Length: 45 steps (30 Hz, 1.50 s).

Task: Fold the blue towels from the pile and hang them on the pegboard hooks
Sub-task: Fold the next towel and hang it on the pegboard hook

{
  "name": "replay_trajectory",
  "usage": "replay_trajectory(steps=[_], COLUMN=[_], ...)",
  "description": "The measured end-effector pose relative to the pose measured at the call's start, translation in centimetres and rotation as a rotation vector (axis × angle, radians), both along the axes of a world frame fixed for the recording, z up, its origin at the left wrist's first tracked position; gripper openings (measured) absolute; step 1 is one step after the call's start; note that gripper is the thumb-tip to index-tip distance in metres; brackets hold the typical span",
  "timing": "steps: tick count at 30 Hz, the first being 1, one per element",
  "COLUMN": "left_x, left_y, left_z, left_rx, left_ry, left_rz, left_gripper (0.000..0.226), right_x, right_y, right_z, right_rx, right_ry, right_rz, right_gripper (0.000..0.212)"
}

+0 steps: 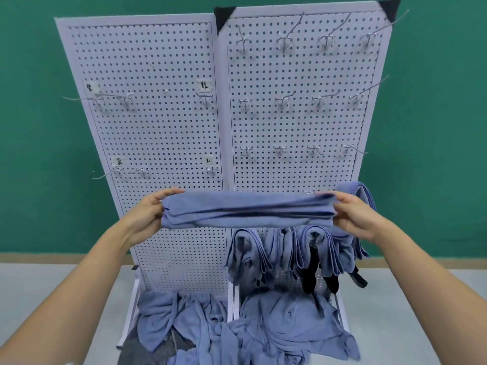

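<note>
The person is holding 1 folded blue towel (247,209) level in front of the pegboard (158,127), stretched into a long flat band between both hands. The left grip (150,212) is pinching the towel's left end, thumb on top and fingers curled under the layers. The right grip (353,214) is pinching the right end in the same way, with the folded edges showing just beside its fingertips. Both forearms are reaching up and forward from the lower corners of the view.

The pegboard is standing as 2 white panels side by side, leaning back against a green wall (31,127). Wire hooks (283,101) are sticking out in rows, most of them bare. Small paper labels (204,85) are sitting on the left panel; their writing is too small to read. Black corner pads (222,17) are covering the top corners of the right panel.

Behind and just below the held towel, hung towels (282,246) are draping over the lowest hooks of the right panel; 4 seem to be there, though their tops are hidden. Black straps (309,275) are dangling beneath 2 of them.

At the foot of the board, the pile of loose towels (237,325) is lying crumpled across both white base frames. A darker grey cloth (147,349) is peeking out beneath the pile's left side. The pale surface (66,285) is spreading out on either side.
</note>
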State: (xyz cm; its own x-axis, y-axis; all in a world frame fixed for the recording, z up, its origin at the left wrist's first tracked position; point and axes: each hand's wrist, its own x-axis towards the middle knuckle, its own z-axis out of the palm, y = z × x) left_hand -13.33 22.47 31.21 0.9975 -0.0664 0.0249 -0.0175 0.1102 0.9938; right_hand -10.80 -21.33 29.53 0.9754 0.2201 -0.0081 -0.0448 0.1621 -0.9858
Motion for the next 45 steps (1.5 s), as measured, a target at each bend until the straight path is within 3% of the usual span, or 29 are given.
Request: replay_trajectory(steps=[3,8,13,16,23,28,34,39,42,45], left_x=[-0.3,-0.2,0.3,0.7,1.4,1.2,-0.4,-2.1,-1.5,-0.6], left_y=[-0.2,-0.3,-3.3,-4.5,-6.3,-9.5,-16.9,-22.8,-24.6,-24.8], left_z=[-0.3,0.0,0.1,-0.4,-2.6,-4.9,-3.4,-2.2,-3.0,-3.7], left_rx=[-0.034,-0.141,0.057,0.143,0.213,0.366,0.293,0.226,0.254,0.335], left_ry=[-0.016,0.004,-0.030,-0.053,0.107,0.212,-0.085,-0.192,-0.245,-0.322], left_rz=[-0.018,-0.055,0.127,0.237,0.181,0.164,0.118,0.010,0.120,0.299], left_gripper=[0.054,0.045,0.026,0.031,0.015,0.030,0.017,0.053,0.060,0.042], right_x=[-0.3,-0.8,-0.7,-0.8,-2.0,-2.8,-3.1,-3.6,-4.0,-4.3], right_y=[0.1,0.6,1.8,2.1,2.0,4.3,7.8,8.5,8.0,6.4], right_z=[0.0,1.0,1.7,2.3,6.0,10.2,11.1,10.9,11.1,11.2], right_rx=[-0.072,-0.087,-0.270,-0.366,-0.222,-0.090,-0.258,-0.193,-0.119,-0.001], right_ry=[-0.011,-0.058,-0.104,-0.204,-0.234,-0.235,-0.277,-0.287,-0.282,-0.253], right_rz=[-0.071,-0.103,-0.157,-0.273,-0.316,-0.211,-0.202,-0.224,-0.234,-0.261], right_gripper=[0.030,0.030,0.015,0.016,0.019,0.020,0.024,0.022,0.018,0.019])
